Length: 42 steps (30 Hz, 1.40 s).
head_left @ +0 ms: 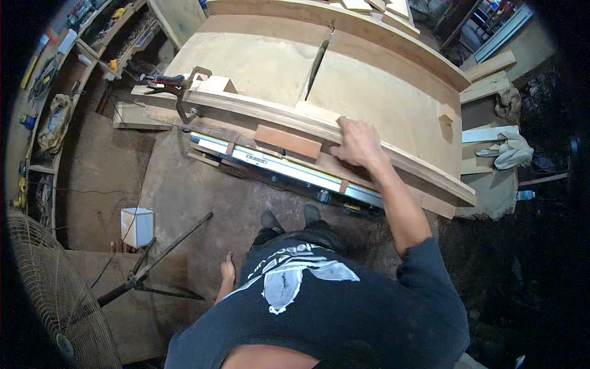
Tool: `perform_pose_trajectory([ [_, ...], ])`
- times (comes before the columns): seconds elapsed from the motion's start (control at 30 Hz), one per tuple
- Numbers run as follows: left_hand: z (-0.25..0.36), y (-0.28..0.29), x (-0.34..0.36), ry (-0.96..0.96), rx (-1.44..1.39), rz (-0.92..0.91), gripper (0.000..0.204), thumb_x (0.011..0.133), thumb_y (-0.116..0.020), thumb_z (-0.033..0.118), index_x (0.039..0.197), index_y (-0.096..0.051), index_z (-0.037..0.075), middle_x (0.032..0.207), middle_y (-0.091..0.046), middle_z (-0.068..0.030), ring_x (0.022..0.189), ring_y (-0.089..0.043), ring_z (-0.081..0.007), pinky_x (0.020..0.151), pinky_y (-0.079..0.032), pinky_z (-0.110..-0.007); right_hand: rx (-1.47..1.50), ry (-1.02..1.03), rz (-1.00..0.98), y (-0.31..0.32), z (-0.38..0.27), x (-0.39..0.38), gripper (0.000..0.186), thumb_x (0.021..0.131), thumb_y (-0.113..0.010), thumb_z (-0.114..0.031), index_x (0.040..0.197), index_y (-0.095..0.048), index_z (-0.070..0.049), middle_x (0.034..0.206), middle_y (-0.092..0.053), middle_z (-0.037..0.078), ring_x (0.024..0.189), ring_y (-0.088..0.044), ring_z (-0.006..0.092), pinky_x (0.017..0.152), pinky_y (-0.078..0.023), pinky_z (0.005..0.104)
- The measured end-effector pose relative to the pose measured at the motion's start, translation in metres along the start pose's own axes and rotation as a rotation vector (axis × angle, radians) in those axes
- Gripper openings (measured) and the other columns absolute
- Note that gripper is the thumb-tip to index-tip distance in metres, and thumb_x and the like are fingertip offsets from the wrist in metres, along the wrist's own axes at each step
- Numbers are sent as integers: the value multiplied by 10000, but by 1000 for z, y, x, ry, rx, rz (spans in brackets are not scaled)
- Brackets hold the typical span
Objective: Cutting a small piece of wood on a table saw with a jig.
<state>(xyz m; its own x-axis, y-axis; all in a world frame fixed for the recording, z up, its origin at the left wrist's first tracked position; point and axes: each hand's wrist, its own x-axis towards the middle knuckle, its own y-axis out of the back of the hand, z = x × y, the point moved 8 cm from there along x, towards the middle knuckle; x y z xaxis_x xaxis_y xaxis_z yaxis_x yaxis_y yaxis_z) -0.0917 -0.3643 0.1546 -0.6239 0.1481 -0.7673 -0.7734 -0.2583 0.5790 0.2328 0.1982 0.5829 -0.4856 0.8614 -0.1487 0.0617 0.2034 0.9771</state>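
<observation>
My right hand [358, 142] grips the long layered plywood fence [258, 114] near its middle, fingers over the top and thumb on the near side. The fence runs across a wide plywood sled [381, 80] with a dark slot [317, 69] cut through its base. A small pale wood strip [316, 112] lies against the fence's far side, close to my fingertips. A reddish-brown wood block [287, 141] sits at the near side, left of my thumb. My left hand [228, 269] hangs low beside my body, holding nothing visible, its fingers partly hidden.
A clamp [184, 92] holds the fence's left end beside a small wood block [219, 84]. A metal rail [276, 165] runs along the near edge. A standing fan [58, 301] and white box [137, 226] are at left; gloves [511, 150] lie at right.
</observation>
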Motion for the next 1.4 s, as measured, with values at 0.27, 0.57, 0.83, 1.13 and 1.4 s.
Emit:
perform_pose_trajectory([
  [0.27,103,95,-39,-155,-19,295,476,983,-674,361,1123,-728,-92,1061,-750,-269,1042,-709,-344,926,-506,-436,416,-204,-89,-14,71,27,819,838,-743,-602,1286,-638,75,1139,-702,315,1108,-687,398,992,-525,462],
  [0.57,211,101,-53,-466,-413,341,353,1016,-614,100,1323,-632,-72,1392,-626,-202,1233,-625,-287,1066,-474,-358,739,-177,-396,-55,87,59,638,829,-837,-466,1211,-659,12,992,-686,119,959,-641,236,896,-506,385],
  [0.83,406,103,-188,-1056,-133,291,209,919,-662,9,1107,-707,-69,1124,-732,-221,1031,-716,-328,929,-546,-394,779,-210,-216,-10,90,47,769,629,-985,-175,1292,-627,-21,1149,-656,122,1118,-620,247,1014,-486,367],
  [1.13,579,106,-289,-1977,-335,-255,293,800,-810,61,1069,-730,-23,916,-730,-154,746,-698,-282,650,-547,-363,605,-3,434,56,37,-30,637,633,-876,-37,1208,-603,-29,1159,-561,135,1106,-560,267,982,-457,391],
  [1.4,607,82,-336,-2014,-368,-476,478,838,-840,119,1272,-681,-1,1083,-707,-166,812,-705,-225,707,-577,-327,238,-27,603,77,3,-71,627,622,-794,12,1206,-578,-60,1093,-525,117,1034,-539,266,937,-445,363],
])
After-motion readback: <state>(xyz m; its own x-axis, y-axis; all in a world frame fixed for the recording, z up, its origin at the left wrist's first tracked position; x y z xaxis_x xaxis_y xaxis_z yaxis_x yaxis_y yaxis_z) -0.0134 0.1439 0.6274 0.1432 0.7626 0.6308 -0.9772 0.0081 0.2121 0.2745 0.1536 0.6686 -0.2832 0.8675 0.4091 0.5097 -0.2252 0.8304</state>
